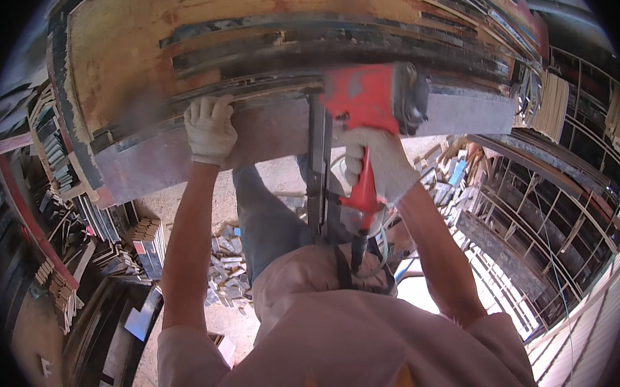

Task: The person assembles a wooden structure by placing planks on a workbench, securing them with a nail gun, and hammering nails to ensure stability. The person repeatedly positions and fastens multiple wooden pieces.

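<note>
- Tan workbench (121,63) fills my view ahead, dark strips lying along it.
- Barred rack (578,226) off right, long boards inside; I can't count them.
- Grey board (163,150) runs along the bench's near edge.
- Red nail gun (364,92) at mid-board; I'd square its nose and press firmly. Contact? Can't tell.
- Left hand (211,131) curls over the board's top edge; I'd keep it well clear.
- Right hand (379,156) wraps the gun's handle (367,179) tightly.

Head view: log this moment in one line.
left grip: curled over grey board edge | right grip: closed on red power tool handle
</note>
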Action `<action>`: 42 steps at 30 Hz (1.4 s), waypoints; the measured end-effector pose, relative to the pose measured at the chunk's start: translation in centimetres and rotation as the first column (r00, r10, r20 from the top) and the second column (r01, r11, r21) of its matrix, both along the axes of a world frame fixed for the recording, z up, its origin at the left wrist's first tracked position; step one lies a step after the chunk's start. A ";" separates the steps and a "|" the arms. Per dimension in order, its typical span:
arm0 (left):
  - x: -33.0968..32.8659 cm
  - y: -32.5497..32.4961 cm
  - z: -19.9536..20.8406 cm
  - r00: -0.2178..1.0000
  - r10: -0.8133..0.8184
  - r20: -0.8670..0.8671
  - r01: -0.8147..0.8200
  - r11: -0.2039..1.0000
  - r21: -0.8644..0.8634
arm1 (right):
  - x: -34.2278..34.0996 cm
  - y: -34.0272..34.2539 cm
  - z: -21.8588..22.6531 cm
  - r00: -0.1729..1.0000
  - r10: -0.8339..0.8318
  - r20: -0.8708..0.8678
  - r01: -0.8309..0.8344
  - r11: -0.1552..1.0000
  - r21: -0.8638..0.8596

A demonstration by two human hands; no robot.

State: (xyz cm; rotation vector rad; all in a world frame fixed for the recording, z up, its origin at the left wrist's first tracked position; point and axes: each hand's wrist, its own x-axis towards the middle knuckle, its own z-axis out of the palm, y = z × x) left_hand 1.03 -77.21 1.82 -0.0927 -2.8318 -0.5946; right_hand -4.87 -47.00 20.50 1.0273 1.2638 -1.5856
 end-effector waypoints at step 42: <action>4.5 -19.2 0.9 0.998 -0.057 -0.040 0.062 0.992 0.109 | 8.2 -23.0 -0.6 0.999 0.012 -0.050 -0.009 0.999 0.048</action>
